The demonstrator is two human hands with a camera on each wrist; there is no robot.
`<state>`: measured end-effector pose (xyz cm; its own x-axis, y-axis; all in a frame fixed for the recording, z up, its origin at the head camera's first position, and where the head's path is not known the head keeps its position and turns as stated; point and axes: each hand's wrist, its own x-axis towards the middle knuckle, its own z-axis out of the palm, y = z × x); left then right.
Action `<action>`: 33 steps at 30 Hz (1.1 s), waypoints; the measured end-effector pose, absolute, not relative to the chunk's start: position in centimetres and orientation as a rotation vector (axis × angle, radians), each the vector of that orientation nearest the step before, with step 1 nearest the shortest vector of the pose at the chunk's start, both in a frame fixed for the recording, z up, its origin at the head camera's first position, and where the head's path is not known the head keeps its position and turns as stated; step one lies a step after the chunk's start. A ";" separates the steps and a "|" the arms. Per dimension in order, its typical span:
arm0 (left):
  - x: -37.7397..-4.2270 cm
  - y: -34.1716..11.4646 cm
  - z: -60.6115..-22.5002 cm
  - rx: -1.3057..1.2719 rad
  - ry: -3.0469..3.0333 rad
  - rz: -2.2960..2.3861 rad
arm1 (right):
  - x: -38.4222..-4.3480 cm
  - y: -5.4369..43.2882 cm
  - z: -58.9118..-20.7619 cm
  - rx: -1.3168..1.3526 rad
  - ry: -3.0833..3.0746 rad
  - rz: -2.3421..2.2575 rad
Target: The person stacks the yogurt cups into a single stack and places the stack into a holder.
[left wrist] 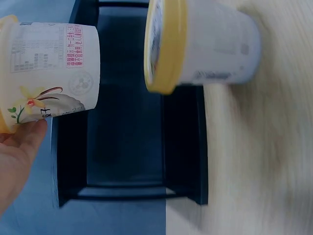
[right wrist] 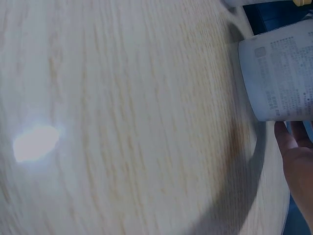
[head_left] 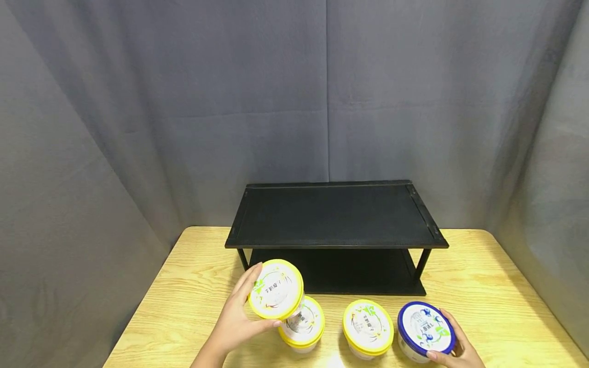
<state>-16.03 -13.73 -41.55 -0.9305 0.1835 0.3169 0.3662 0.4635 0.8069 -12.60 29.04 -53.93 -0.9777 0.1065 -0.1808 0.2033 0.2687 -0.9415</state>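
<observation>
My left hand (head_left: pixel 238 315) grips a white tub with a yellow lid (head_left: pixel 276 289), held up in front of the black shelf's left side. In the left wrist view this tub (left wrist: pixel 54 68) has a vanilla flower printed on its wall. Just behind and below it in the head view stands another yellow-lidded tub (head_left: pixel 304 324). My right hand (head_left: pixel 459 347) holds a blue-lidded tub (head_left: pixel 425 328), thumb at the near rim and fingers round its right side. Its white printed wall (right wrist: pixel 279 73) shows in the right wrist view. A third yellow-lidded tub (head_left: pixel 368 328) stands left of it.
A black two-tier shelf (head_left: pixel 336 214) stands at the back of the wooden table (head_left: pixel 184 306), its lower board (head_left: pixel 354 271) partly hidden by the held tub. Grey curtains (head_left: pixel 248 92) hang behind and on both sides.
</observation>
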 end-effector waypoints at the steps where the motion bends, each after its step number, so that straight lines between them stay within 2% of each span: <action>1: -16.1 -13.5 -41.5 -0.491 -2.528 -1.470 | -12.6 29.0 -53.9 0.310 2.438 -1.820; 9: -16.8 -11.0 -41.1 -0.648 -2.507 -1.562 | -12.6 28.8 -53.4 0.373 2.364 -1.761; 17: -17.6 -8.6 -40.6 -0.812 -2.460 -1.639 | -12.8 29.0 -53.4 0.314 2.412 -1.762; 33: -18.5 -4.0 -40.9 -0.983 -2.499 -1.629 | -13.5 29.0 -53.0 0.300 2.329 -1.798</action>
<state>-18.48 -4.02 -40.88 -0.8042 0.4974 0.3253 0.4984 0.2665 0.8249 -13.47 28.97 -53.00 -0.9627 0.0467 -0.2666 0.2697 0.2466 -0.9308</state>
